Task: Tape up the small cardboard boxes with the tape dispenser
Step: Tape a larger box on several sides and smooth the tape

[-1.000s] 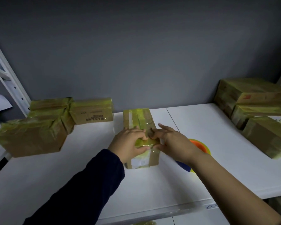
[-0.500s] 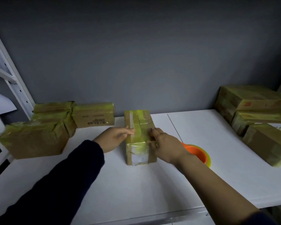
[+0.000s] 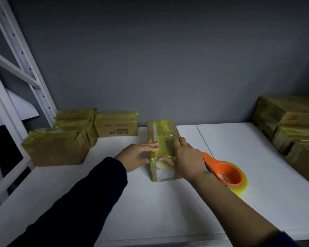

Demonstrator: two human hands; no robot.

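Tape (image 3: 164, 138) is being smoothed, I judge: left hand (image 3: 138, 155) flat against the box's (image 3: 170, 131) left, right hand (image 3: 185, 157) curled over its right edge; next, fetch the dispenser (image 3: 228, 173) beside it.

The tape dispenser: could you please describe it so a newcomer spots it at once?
On the white shelf, find the taped box in the middle. The tape dispenser lies just right of it. Alone among brown boxes, it is orange with a yellowish roll.
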